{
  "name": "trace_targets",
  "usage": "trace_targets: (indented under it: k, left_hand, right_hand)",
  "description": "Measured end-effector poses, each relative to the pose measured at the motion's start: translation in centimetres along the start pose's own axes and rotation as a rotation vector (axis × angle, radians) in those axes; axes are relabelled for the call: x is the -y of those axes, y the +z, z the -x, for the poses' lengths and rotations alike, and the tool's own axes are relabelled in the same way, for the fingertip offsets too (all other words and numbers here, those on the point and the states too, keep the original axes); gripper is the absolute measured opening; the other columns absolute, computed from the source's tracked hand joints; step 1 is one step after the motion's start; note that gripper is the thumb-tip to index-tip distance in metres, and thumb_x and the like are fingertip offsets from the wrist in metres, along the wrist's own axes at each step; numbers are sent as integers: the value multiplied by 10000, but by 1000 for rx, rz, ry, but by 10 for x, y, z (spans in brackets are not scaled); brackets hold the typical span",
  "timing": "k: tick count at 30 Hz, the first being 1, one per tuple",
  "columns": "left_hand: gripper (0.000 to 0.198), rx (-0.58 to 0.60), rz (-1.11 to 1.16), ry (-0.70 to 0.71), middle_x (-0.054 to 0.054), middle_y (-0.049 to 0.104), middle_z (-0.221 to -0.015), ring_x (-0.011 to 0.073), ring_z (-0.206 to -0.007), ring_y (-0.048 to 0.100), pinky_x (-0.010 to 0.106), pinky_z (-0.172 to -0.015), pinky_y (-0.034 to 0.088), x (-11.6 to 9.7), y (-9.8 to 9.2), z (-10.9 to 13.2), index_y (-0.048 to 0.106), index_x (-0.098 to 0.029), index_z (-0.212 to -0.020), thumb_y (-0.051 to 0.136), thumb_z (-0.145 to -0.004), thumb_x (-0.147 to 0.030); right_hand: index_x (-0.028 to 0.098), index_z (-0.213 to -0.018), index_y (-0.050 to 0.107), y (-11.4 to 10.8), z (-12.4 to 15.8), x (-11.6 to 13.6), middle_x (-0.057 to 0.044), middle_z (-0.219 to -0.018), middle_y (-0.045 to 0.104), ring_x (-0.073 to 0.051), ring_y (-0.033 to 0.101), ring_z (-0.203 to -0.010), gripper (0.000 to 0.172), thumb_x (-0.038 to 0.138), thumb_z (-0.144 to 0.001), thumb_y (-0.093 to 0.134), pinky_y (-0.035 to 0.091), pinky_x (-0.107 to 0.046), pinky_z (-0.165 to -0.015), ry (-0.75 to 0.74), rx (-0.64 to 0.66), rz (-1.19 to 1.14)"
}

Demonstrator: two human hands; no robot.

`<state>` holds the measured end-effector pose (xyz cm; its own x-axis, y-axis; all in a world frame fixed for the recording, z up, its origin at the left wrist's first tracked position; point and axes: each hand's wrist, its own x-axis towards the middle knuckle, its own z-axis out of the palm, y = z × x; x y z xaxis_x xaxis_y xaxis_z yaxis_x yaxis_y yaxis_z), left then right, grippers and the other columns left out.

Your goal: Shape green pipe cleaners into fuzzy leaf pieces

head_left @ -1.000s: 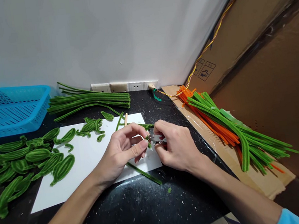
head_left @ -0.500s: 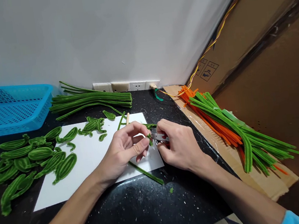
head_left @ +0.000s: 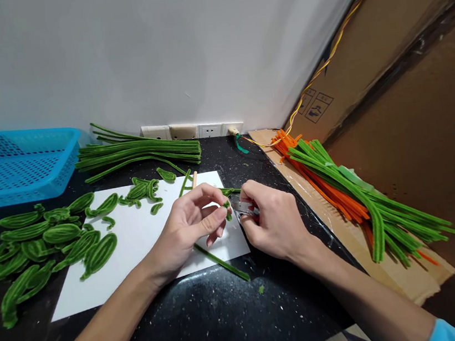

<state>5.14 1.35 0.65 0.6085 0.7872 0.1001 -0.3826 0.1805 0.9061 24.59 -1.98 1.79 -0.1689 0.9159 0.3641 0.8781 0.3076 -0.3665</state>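
Between the thumb and fingers of my left hand (head_left: 196, 219) is a small piece of dark green pipe cleaner (head_left: 228, 210). My right hand (head_left: 273, 217) grips metal pliers (head_left: 242, 208), whose jaws point left, close beside that piece. Whether the jaws touch it I cannot tell. Under my left hand a single green pipe cleaner stem (head_left: 223, 262) crosses the edge of a white sheet of paper (head_left: 138, 255). A thin wooden stick (head_left: 194, 180) shows behind my fingers. Leaf shapes (head_left: 62, 233) bent from green pipe cleaner lie heaped to the left, some on the paper.
A blue plastic basket (head_left: 63, 169) stands at the back left, beside a bundle of dark green pipe cleaners (head_left: 141, 155). On cardboard (head_left: 410, 280) at the right lie orange pipe cleaners (head_left: 326, 191) and light green ones (head_left: 384, 211). A plugged-in cable (head_left: 298, 106) runs along the wall.
The pliers have shifted very slightly right, away from the green piece in my left hand. Otherwise both hands stay nearly where they were.
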Motion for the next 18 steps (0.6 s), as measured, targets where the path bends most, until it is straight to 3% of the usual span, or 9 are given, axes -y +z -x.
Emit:
trace_targets:
  k: [18]
  left_hand:
    - [199,-19,-32,-3,-18,548,-824,68,-607,544,141,-482,430,2,0,0,609,-189,-954,782,-909,-278]
  right_hand:
    - [228,-774,401,-2,-2,2,-12,-777,558,-184,481,-714,157,184,-686,523,266,-318,-615,2,44,109]
